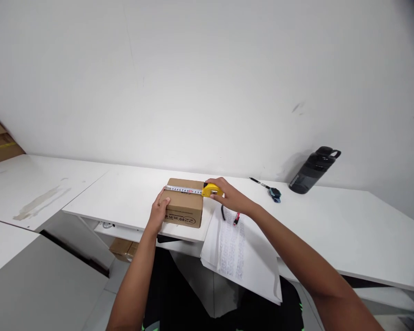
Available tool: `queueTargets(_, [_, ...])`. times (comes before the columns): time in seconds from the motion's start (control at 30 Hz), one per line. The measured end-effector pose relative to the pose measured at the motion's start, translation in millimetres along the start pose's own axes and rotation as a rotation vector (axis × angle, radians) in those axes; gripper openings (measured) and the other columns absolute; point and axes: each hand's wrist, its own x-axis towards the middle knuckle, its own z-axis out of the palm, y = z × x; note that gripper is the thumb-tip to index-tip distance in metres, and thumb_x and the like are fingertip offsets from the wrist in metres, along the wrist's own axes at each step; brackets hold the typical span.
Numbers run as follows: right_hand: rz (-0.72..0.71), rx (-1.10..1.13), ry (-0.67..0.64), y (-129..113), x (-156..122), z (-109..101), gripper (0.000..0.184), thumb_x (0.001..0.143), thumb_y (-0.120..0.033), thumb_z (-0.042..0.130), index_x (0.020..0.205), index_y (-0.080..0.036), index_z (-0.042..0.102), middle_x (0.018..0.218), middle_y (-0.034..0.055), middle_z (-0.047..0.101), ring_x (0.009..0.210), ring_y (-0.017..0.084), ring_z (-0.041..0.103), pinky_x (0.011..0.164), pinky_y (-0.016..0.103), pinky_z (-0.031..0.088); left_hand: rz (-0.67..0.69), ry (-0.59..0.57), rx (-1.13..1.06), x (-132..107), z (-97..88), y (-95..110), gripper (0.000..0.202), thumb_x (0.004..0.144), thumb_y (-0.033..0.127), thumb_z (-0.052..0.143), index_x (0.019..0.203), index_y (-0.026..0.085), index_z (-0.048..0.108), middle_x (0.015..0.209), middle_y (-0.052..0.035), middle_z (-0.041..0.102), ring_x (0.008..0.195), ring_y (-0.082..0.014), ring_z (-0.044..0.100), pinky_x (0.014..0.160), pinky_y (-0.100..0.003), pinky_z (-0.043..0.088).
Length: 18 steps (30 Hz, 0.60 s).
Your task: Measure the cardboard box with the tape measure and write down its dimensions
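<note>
A small brown cardboard box (182,202) with dark printing on its front rests on the white table. Across its top runs the extended blade (183,190) of a yellow tape measure (211,190). My right hand (227,195) is closed around the tape measure's case at the box's right edge. At the left side my left hand (158,211) grips the box, thumb on top and fingers along the edge, by the blade's end. Whether those fingers also pinch the blade's tip I cannot tell.
Written papers (241,257) overhang the table's front edge, with a red and black pen (236,219) on them. Farther right are a black pen (259,182), a dark blue watch-like item (274,194) and a dark bottle (312,170). More cardboard boxes (122,248) sit below the table.
</note>
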Motion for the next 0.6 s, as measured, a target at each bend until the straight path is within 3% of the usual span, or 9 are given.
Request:
queueTargets(0.17, [-0.02,0.023,-0.019,-12.5,19.2,3.6,0.046,0.088,-0.027,0.054,0.134,-0.031,0.046,0.123,0.0063,0.052,0.109,0.023,0.054,0.098,0.042,0.043,-0.004,0.048,-0.015,-13.8,8.3,7.5,0.062,0.087,0.039,0.052,0.145,0.021,0.042,0.144,-0.006,0.052,0.132,-0.0242,0.049,0.111,-0.036,0.039])
queueTargets(0.37, [-0.145,0.012,-0.097,-44.9,55.3,34.9,0.053,0.086,-0.022,0.057,0.137,-0.029,0.046,0.124,0.0086,0.049,0.11,0.024,0.054,0.1,0.045,0.041,-0.109,0.214,-0.024,-54.5,56.4,15.5,0.07,0.089,0.044,0.054,0.151,0.026,0.026,0.149,-0.0081,0.045,0.131,-0.0238,0.05,0.107,-0.036,0.043])
queueTargets(0.47, [-0.211,0.02,-0.151,-61.5,66.9,48.3,0.056,0.084,-0.019,0.058,0.137,-0.029,0.045,0.122,0.0084,0.048,0.105,0.023,0.055,0.096,0.042,0.044,-0.087,0.277,0.014,-68.1,74.0,15.2,0.083,0.087,0.047,0.056,0.154,0.025,0.014,0.158,-0.0104,0.029,0.141,-0.0257,0.037,0.112,-0.037,0.037])
queueTargets(0.6, [-0.242,0.029,-0.149,-69.3,67.5,56.7,0.055,0.084,-0.015,0.057,0.137,-0.029,0.046,0.117,0.0076,0.049,0.1,0.021,0.055,0.094,0.041,0.046,-0.05,0.352,0.201,-69.3,79.1,10.4,0.1,0.077,0.041,0.068,0.155,0.021,0.008,0.162,-0.0125,0.015,0.15,-0.0301,0.013,0.121,-0.045,0.017])
